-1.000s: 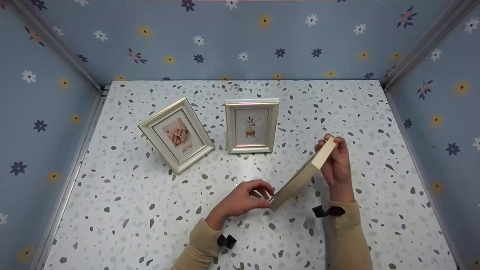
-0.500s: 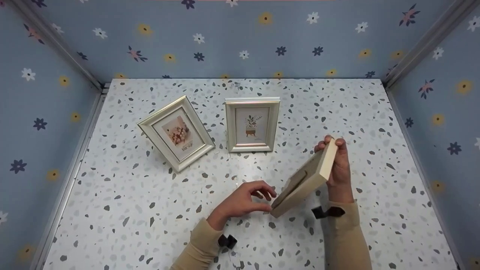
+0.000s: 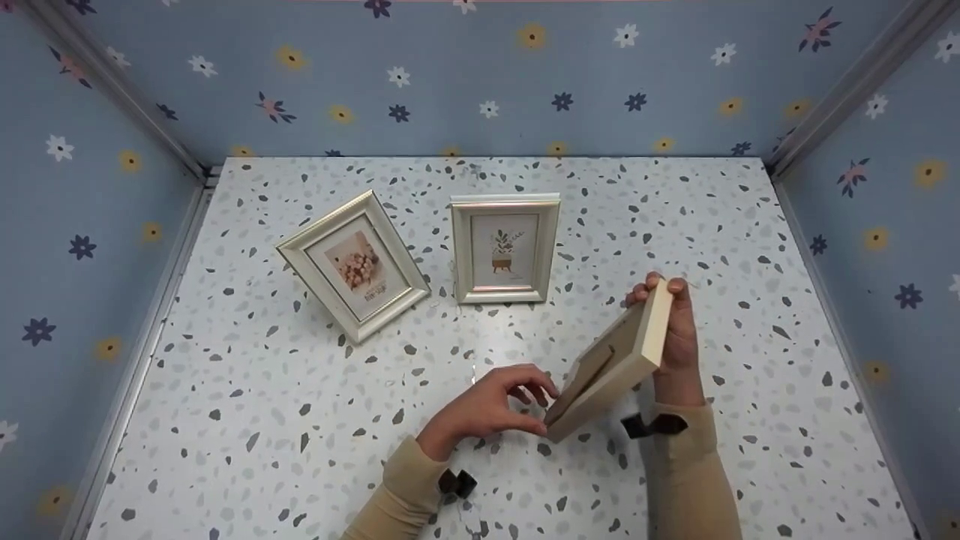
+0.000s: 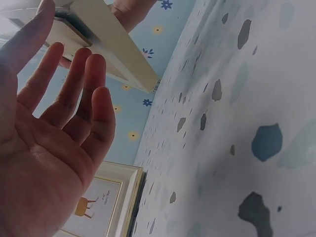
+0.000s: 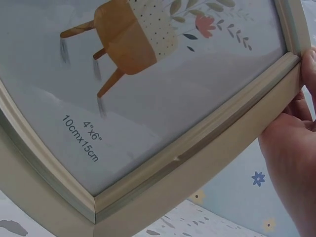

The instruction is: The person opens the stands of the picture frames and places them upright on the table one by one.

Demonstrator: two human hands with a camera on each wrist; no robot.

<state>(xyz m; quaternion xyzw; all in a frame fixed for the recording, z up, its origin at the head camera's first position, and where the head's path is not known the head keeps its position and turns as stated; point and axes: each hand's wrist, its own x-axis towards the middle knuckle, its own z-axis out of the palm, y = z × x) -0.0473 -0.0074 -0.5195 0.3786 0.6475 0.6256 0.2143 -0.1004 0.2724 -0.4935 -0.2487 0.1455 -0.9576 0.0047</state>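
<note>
My right hand (image 3: 679,330) grips a cream picture frame (image 3: 611,390) by its upper right end and holds it tilted, its back with a thin stand leg facing left. In the right wrist view the front of this picture frame (image 5: 168,182) shows a potted plant print marked 4"x6". My left hand (image 3: 491,409) is at the lower left end, thumb and fingertips right by the edge. The left wrist view shows this hand (image 4: 54,123) with its palm bare and fingers loosely bent and spread, the thumb overlapping the frame's edge (image 4: 123,49).
Two similar picture frames stand farther back on the speckled table (image 3: 300,450): one with a flower print (image 3: 360,270) turned at an angle on the left, one with a potted plant print (image 3: 504,251) in the middle. Blue floral walls (image 3: 480,75) enclose the table's back and sides.
The held picture frame has turned so that more of its back and stand leg shows, and its lower end has come nearer. My left hand has shifted slightly right along with it.
</note>
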